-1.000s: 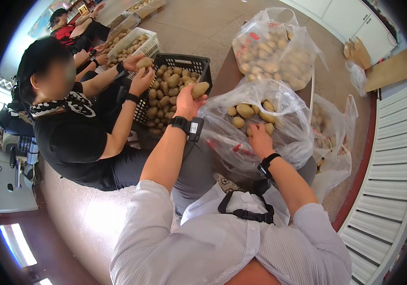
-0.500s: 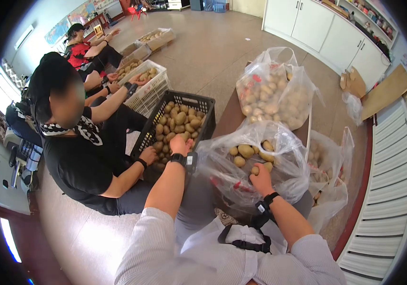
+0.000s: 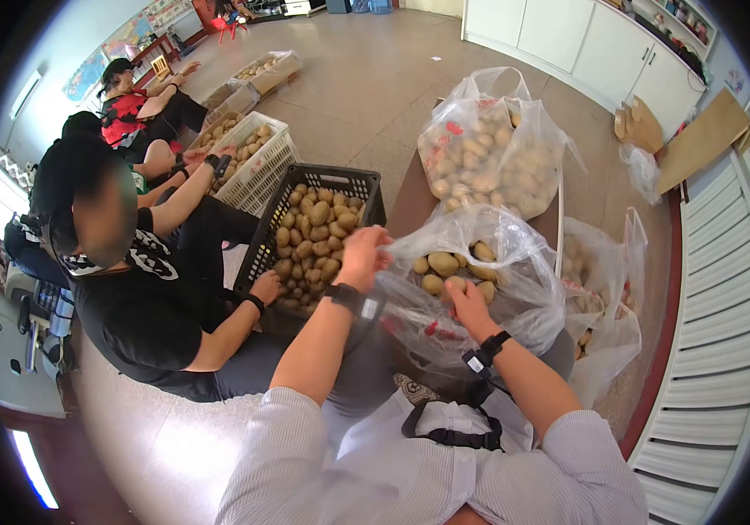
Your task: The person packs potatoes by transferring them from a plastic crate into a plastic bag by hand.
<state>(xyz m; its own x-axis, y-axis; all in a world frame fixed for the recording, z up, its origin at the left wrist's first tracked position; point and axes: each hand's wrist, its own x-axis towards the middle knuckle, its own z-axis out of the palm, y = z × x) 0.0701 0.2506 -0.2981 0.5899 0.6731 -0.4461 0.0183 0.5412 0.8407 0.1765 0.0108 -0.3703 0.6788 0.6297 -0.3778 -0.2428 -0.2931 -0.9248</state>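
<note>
My left hand [image 3: 364, 255] is raised between the black crate [image 3: 373, 185] and the open plastic bag [image 3: 528, 308]. Its fingers are apart, and nothing shows in them. Inside the mouth of that bag, my right hand [image 3: 471, 304] holds a potato [image 3: 456, 284] between thumb and fingers. Several loose potatoes [image 3: 442, 263] lie in the bag just beyond it. Many potatoes [image 3: 318, 214] fill the black crate. A co-worker's hand [image 3: 266, 287] touches the crate's near left side.
Behind the open bag stands a full bag of potatoes [image 3: 480, 157]. More bagged potatoes [image 3: 587, 262] rest on the floor at the right. A co-worker [image 3: 121, 306] sits close on my left. Beyond are a white crate [image 3: 261, 175] and a slatted radiator [image 3: 707, 350].
My left hand carried a potato to the black crate, released it and moved back right towards the bag. My right hand has picked up a potato. The co-worker's hands moved apart.
</note>
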